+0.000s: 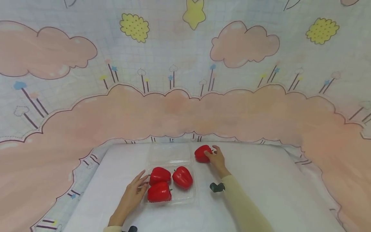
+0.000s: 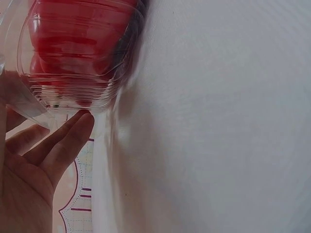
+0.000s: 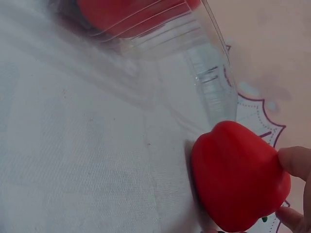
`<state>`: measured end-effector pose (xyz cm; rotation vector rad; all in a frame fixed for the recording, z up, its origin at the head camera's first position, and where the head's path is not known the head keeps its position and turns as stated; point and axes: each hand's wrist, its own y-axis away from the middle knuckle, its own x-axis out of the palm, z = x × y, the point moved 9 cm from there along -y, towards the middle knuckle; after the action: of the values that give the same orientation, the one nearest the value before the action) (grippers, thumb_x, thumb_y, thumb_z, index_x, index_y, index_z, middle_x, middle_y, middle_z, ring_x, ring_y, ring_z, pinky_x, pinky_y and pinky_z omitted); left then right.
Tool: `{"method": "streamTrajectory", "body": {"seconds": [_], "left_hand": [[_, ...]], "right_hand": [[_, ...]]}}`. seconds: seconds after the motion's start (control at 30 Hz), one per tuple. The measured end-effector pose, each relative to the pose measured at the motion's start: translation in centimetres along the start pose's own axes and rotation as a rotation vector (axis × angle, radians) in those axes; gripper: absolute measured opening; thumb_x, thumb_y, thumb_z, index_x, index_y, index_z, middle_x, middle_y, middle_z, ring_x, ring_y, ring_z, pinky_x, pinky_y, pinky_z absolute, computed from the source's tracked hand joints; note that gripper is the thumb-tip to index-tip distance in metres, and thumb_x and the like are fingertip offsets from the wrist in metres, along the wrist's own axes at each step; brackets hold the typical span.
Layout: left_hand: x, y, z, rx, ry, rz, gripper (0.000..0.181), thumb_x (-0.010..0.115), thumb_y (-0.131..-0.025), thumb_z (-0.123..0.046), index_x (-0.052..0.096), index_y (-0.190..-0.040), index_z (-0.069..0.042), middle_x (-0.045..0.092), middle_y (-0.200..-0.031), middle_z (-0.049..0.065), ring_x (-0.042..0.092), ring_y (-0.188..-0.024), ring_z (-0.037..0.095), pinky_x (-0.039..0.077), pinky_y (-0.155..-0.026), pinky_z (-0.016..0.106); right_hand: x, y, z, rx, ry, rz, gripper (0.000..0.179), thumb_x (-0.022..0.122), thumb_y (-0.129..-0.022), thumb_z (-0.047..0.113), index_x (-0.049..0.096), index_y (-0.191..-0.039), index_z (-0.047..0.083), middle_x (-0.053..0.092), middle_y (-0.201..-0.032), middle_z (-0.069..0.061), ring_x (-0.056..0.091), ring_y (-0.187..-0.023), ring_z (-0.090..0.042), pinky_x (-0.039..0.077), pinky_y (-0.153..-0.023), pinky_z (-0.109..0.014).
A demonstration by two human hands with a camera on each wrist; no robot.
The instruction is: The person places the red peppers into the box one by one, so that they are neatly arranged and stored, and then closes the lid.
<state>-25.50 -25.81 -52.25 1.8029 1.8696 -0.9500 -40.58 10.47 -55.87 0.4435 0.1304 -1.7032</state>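
Observation:
A clear plastic clamshell box [image 1: 185, 194] lies with its lid [image 1: 169, 153] folded back. Inside it sit three red bell peppers: one at the upper left [image 1: 160, 176], one at the lower left [image 1: 159, 192] and one on the right [image 1: 182, 178]. My left hand [image 1: 134, 193] rests at the box's left side, and in the left wrist view its fairly straight fingers [image 2: 73, 138] touch the plastic rim. To the right of the lid, my right hand [image 1: 217, 160] pinches another red bell pepper [image 3: 238, 177] near its stem end. Whether that pepper touches the table cannot be told.
A white cloth covers the table [image 1: 261, 193]. Behind it hangs a curtain [image 1: 232, 112] printed with clouds and stars. Dark wrist-camera mounts show at the right forearm [image 1: 217, 187] and at the left wrist [image 1: 132, 228].

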Motion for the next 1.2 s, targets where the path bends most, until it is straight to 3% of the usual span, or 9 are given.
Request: {"method": "streamTrajectory", "body": {"seconds": [0.17,0.57,0.83,1.2], "left_hand": [[0.1,-0.1,-0.3,0.026,0.019,-0.016,0.048,0.063,-0.092,-0.003,0.054,-0.139,-0.002,0.05,-0.146,0.02,0.069,-0.107,0.034,0.062,-0.082,0.033],[0.2,0.0,-0.2,-0.006,-0.008,-0.013,0.045,0.062,-0.092,-0.004,0.056,-0.137,-0.002,0.045,-0.152,0.017,0.069,-0.109,0.032,0.061,-0.083,0.031],[0.0,0.1,-0.2,0.001,-0.006,-0.026,0.045,0.063,-0.092,-0.004,0.056,-0.136,-0.002,0.046,-0.151,0.018,0.07,-0.107,0.033,0.062,-0.082,0.032],[-0.4,0.4,-0.3,-0.003,-0.014,-0.019,0.044,0.063,-0.092,-0.006,0.056,-0.136,-0.002,0.045,-0.152,0.017,0.069,-0.109,0.032,0.062,-0.083,0.032]], "right_hand": [[-0.2,-0.1,0.1,0.001,-0.019,0.001,0.061,0.065,-0.091,0.031,0.042,-0.144,0.01,0.052,-0.137,-0.026,0.052,-0.125,-0.039,0.051,-0.103,-0.049],[-0.5,0.4,0.4,0.015,-0.079,0.031,0.067,0.068,-0.089,0.03,0.04,-0.147,0.012,0.052,-0.138,-0.028,0.053,-0.126,-0.039,0.051,-0.105,-0.05],[-0.7,1.1,1.3,0.05,-0.076,0.072,0.073,0.07,-0.088,0.034,0.036,-0.149,0.016,0.045,-0.143,-0.022,0.046,-0.13,-0.039,0.048,-0.108,-0.052],[-0.9,2.2,2.0,0.034,-0.11,0.098,0.081,0.075,-0.084,0.032,0.031,-0.149,0.013,0.04,-0.148,-0.021,0.04,-0.135,-0.04,0.046,-0.109,-0.057]]}}
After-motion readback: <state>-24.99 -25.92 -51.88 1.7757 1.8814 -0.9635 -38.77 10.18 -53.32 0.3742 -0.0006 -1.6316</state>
